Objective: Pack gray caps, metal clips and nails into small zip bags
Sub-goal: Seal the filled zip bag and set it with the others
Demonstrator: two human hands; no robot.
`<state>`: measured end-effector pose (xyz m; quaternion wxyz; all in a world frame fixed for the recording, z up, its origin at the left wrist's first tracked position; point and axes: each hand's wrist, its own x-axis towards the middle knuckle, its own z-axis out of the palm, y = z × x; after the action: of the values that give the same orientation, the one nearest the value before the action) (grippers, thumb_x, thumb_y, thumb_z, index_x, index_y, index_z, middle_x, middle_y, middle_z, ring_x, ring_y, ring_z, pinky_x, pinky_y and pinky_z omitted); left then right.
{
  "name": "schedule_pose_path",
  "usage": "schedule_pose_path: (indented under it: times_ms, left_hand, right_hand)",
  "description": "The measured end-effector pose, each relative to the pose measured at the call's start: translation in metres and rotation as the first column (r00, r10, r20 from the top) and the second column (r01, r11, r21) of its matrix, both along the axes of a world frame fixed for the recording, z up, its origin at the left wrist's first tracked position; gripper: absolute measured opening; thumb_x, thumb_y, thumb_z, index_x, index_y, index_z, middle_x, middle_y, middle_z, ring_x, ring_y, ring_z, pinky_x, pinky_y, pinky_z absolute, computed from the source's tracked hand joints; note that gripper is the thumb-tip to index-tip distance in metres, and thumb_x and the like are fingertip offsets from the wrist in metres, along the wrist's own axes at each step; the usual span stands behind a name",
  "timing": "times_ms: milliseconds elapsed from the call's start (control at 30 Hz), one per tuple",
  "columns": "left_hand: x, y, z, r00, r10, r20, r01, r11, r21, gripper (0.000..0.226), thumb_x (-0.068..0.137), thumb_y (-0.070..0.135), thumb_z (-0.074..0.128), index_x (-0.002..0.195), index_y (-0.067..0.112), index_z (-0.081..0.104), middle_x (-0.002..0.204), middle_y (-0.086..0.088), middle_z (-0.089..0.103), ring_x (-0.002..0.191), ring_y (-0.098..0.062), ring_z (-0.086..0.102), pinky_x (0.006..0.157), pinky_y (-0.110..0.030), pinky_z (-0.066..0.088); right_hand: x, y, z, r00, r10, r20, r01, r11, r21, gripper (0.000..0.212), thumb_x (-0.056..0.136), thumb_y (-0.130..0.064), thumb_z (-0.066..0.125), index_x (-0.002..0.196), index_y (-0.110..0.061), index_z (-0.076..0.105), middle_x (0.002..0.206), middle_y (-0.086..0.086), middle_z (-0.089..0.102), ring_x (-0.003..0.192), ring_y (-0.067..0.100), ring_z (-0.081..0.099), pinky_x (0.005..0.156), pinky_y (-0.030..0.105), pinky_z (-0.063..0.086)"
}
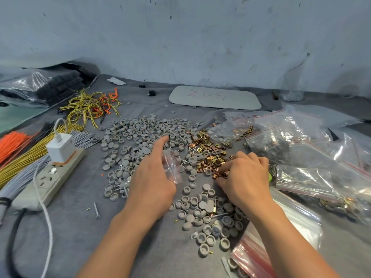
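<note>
A wide heap of gray caps [136,135] covers the middle of the gray cloth, with a second scatter of gray caps near me [206,223]. Gold and copper metal clips [206,149] lie in a pile to the right of them. Loose nails [96,210] lie among the caps. My left hand [152,177] holds a small clear zip bag [172,167] above the caps, index finger stretched forward. My right hand [243,177] is curled over the near edge of the clip pile, its fingertips pinching clips.
Filled zip bags [301,149] are piled at the right. A stack of empty red-striped zip bags [259,255] lies near my right forearm. A power strip with a white charger [58,147] and cable sits at left, beside wire bundles [30,157]. A white board [214,97] lies at the back.
</note>
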<state>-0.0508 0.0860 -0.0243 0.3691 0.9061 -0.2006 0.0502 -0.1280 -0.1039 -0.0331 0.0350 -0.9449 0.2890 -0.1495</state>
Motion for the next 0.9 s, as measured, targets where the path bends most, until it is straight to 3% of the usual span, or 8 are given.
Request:
schedule_pose_path:
  times_ms: [100, 233, 367, 633, 800, 900]
  left_hand:
    - [0.000, -0.001, 0.000, 1.000, -0.008, -0.004, 0.008, 1.000, 0.001, 0.108, 0.080, 0.004, 0.080, 0.149, 0.059, 0.017, 0.094, 0.009, 0.061, 0.078, -0.014, 0.060, 0.065, -0.032, 0.041]
    - [-0.002, -0.001, -0.001, 1.000, -0.014, 0.000, 0.014, 1.000, -0.015, 0.107, 0.080, 0.007, 0.080, 0.148, 0.060, 0.017, 0.092, 0.010, 0.061, 0.075, -0.014, 0.061, 0.062, -0.033, 0.043]
    - [-0.002, -0.001, -0.003, 1.000, 0.000, -0.005, 0.000, 1.000, -0.021, 0.106, 0.081, 0.008, 0.081, 0.149, 0.058, 0.017, 0.091, 0.014, 0.059, 0.074, -0.010, 0.060, 0.059, -0.027, 0.038]
    - [-0.003, -0.001, -0.004, 1.000, -0.015, -0.019, 0.014, 0.999, -0.035, 0.104, 0.082, 0.009, 0.079, 0.149, 0.059, 0.017, 0.091, 0.011, 0.061, 0.075, -0.011, 0.060, 0.058, -0.027, 0.038]
    - [-0.001, 0.000, -0.003, 0.999, -0.024, -0.047, 0.023, 0.999, -0.023, 0.111, 0.079, 0.002, 0.078, 0.149, 0.061, 0.014, 0.098, 0.009, 0.062, 0.075, -0.017, 0.063, 0.060, -0.033, 0.046]
    - [-0.001, 0.000, -0.003, 0.998, -0.030, -0.049, 0.029, 0.999, -0.024, 0.110, 0.080, 0.003, 0.078, 0.149, 0.060, 0.014, 0.095, 0.009, 0.062, 0.074, -0.017, 0.062, 0.060, -0.033, 0.046]
  right_hand:
    - [0.002, 0.004, -0.003, 0.999, -0.030, 0.021, 0.030, 0.999, -0.022, 0.027, 0.081, -0.054, 0.078, 0.104, -0.040, 0.078, 0.111, -0.009, 0.063, 0.111, 0.021, 0.051, 0.094, 0.038, 0.020]
    - [0.006, 0.008, -0.008, 0.998, -0.022, 0.061, 0.024, 0.999, -0.039, 0.013, 0.088, -0.034, 0.073, 0.099, -0.040, 0.079, 0.104, -0.010, 0.065, 0.106, 0.020, 0.052, 0.091, 0.038, 0.022]
    - [0.009, 0.010, -0.008, 0.999, -0.045, -0.001, 0.045, 0.996, -0.072, 0.016, 0.088, -0.036, 0.068, 0.099, -0.039, 0.080, 0.103, -0.008, 0.071, 0.106, 0.022, 0.054, 0.090, 0.040, 0.025]
    - [0.011, 0.022, -0.006, 0.993, -0.116, -0.005, 0.115, 0.987, -0.112, 0.012, 0.087, -0.027, 0.070, 0.090, -0.034, 0.079, 0.089, -0.008, 0.070, 0.095, 0.018, 0.054, 0.082, 0.040, 0.017]
    - [0.007, 0.016, -0.006, 0.998, -0.057, -0.004, 0.056, 0.997, -0.055, 0.010, 0.086, -0.031, 0.071, 0.091, -0.034, 0.079, 0.093, -0.006, 0.069, 0.099, 0.020, 0.053, 0.083, 0.038, 0.017]
    - [0.006, 0.014, -0.004, 0.999, -0.020, -0.045, 0.018, 0.999, -0.040, 0.011, 0.087, -0.030, 0.069, 0.090, -0.031, 0.079, 0.085, -0.003, 0.064, 0.099, 0.021, 0.051, 0.083, 0.039, 0.017]
